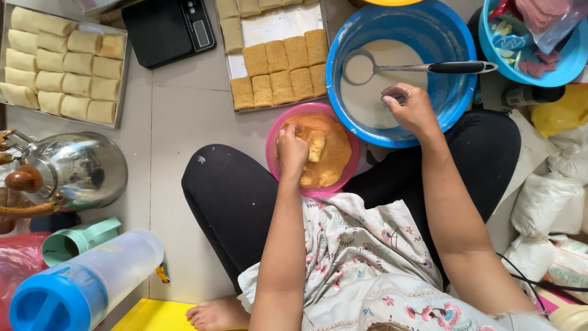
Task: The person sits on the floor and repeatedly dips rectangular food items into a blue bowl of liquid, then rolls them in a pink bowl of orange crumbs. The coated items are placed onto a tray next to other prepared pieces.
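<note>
My left hand (pixel 291 151) presses on a breaded roll (pixel 316 144) lying in a pink bowl (pixel 273 140) of orange breadcrumbs. My right hand (pixel 409 108) rests over the near rim of a blue basin (pixel 454 92) of pale batter, fingers curled and smeared with batter, holding nothing that I can see. A metal ladle (pixel 392 67) with a black handle lies in the batter. Just beyond the pink bowl, a metal tray (pixel 275 26) carries crumbed rolls in rows.
A second tray (pixel 123 73) of pale uncoated rolls sits far left, a black scale (pixel 168 27) beside it. A steel kettle (pixel 73 171), green cup and blue-lidded clear jug (pixel 86 285) stand at left. Another blue tub (pixel 530 37) and white bags (pixel 542 202) are at right.
</note>
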